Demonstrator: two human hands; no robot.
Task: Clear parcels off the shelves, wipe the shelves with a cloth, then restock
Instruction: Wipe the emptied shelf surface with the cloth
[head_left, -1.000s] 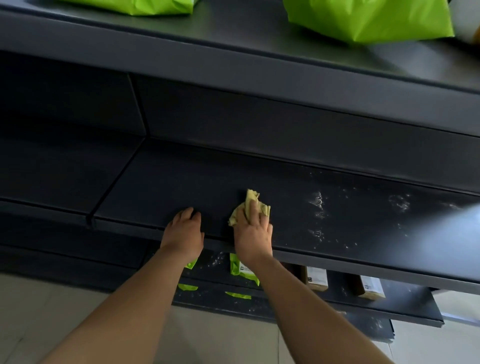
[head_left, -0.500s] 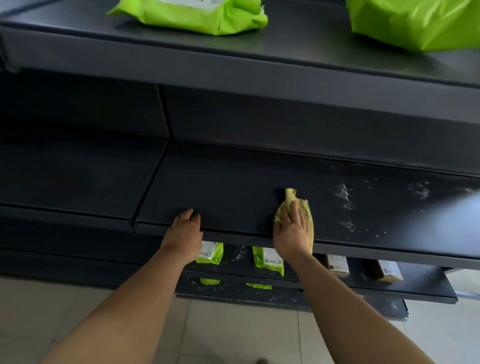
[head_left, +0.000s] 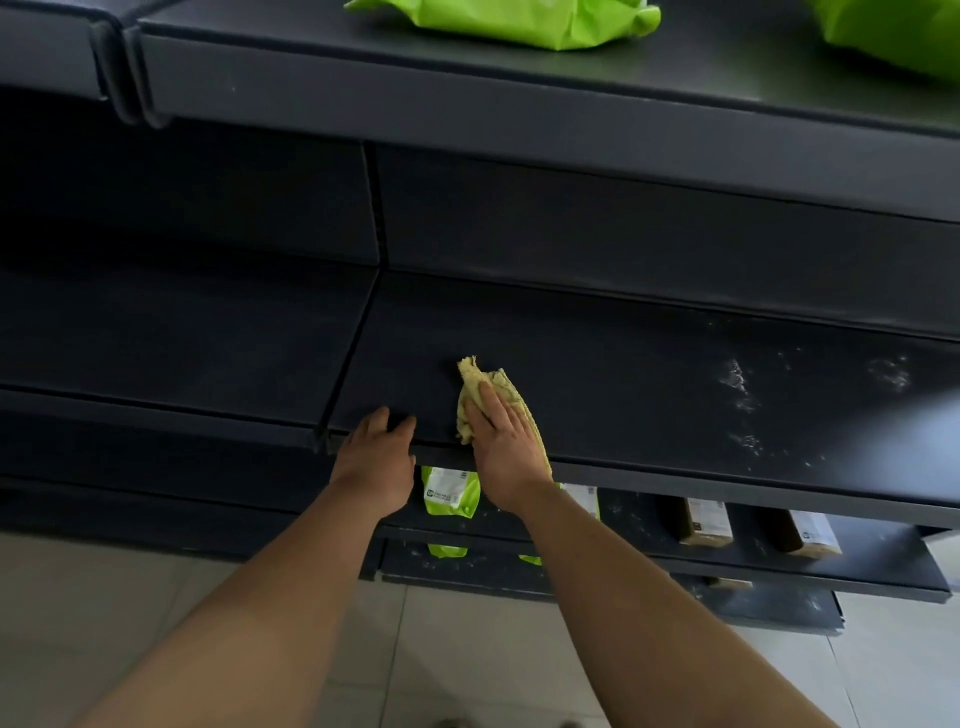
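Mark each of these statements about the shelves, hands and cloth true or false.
1. The right hand presses a yellow cloth flat on the middle shelf. True.
2. The left hand holds a green parcel. False: it rests on the shelf's front edge.
3. White dust lies to the right of the cloth. True.
4. The top shelf is bare. False: a green parcel lies on it.

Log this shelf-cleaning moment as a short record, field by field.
shelf being wiped: dark middle shelf, no parcels on it
right hand: flat on yellow cloth near front edge
left hand: resting on front edge
unwiped: white dust patches to the right
shelf above: green parcels
shelf below: green parcel, brown boxes
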